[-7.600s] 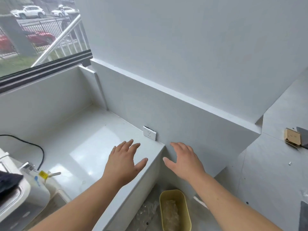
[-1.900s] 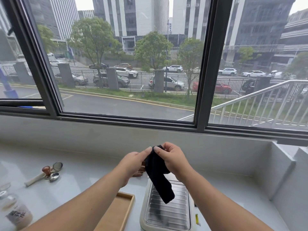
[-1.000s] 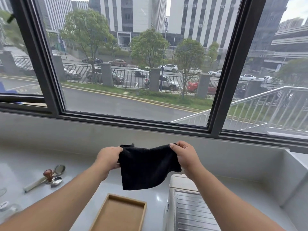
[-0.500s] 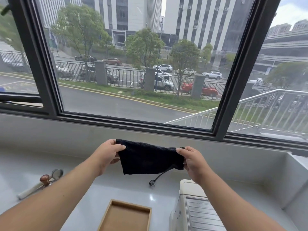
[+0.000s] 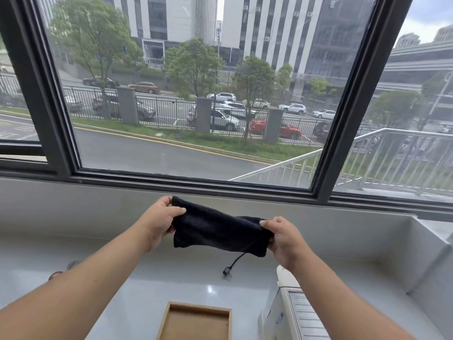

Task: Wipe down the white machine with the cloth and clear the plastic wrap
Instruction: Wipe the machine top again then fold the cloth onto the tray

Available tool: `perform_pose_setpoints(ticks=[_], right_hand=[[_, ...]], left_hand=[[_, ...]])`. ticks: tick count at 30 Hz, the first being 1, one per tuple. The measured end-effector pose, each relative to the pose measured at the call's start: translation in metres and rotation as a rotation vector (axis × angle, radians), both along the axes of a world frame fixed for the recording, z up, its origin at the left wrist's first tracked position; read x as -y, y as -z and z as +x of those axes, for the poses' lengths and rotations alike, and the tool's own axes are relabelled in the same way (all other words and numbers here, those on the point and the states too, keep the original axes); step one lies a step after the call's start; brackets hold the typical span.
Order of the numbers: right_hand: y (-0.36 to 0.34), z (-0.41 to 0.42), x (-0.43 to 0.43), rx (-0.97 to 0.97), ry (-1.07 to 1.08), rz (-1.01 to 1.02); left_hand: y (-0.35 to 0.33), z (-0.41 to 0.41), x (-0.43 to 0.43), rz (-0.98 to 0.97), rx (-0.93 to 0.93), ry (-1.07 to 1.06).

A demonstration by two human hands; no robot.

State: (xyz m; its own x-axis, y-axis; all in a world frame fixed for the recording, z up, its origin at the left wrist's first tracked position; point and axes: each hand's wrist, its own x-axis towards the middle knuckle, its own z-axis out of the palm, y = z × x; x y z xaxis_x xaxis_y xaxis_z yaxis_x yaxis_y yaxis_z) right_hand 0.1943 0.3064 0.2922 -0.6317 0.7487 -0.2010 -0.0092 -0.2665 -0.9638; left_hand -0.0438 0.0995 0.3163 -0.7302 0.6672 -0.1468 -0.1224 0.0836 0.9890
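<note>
In the head view, the black cloth (image 5: pixel 218 231), which hung open a second ago, is now folded into a narrow band. The left hand (image 5: pixel 159 220) and the right hand (image 5: pixel 282 239) pinch its ends above the counter (image 5: pixel 122 278). The white machine (image 5: pixel 291 312), at the counter's front right edge, is not yet wiped; wiping probably comes next.

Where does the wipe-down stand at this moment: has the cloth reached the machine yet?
Nothing looks done yet. In hand: the left hand and right hand hold the black cloth stretched between them in the air above the counter, apart from the white machine at lower right. Left: wiping the machine, and the plastic wrap, which is not in view.
</note>
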Motion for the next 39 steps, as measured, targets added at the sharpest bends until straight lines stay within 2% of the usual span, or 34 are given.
perform_pose_setpoints(ticks=[4,7,10,14,17,19,25,33,39], right_hand=[[0.001,-0.002,0.006,0.037,-0.043,-0.005],[0.005,0.002,0.007,0.150,-0.109,0.157],[0.004,0.003,0.011,0.316,-0.115,0.398],[-0.001,-0.001,0.016,0.471,-0.017,0.647],[-0.003,-0.003,0.019,0.578,0.005,0.771],[-0.004,-0.003,0.020,0.598,0.016,0.800],[-0.003,-0.003,0.025,0.545,0.030,0.628],[0.003,-0.015,0.050,0.354,0.000,0.096],[0.006,-0.031,0.070,0.334,-0.055,0.062]], left_hand=[[0.001,-0.014,0.007,-0.024,-0.017,0.018],[0.003,-0.025,0.011,-0.082,-0.100,0.025],[0.005,-0.032,0.014,-0.183,-0.261,-0.007],[0.007,-0.036,0.017,-0.269,-0.446,0.022],[0.011,-0.039,0.019,-0.403,-0.663,0.029],[0.013,-0.041,0.022,-0.438,-0.728,0.035],[0.018,-0.039,0.028,-0.472,-0.712,0.031],[0.019,-0.026,0.034,-0.560,-0.601,-0.002],[0.021,-0.003,0.026,-0.438,-0.381,0.040]])
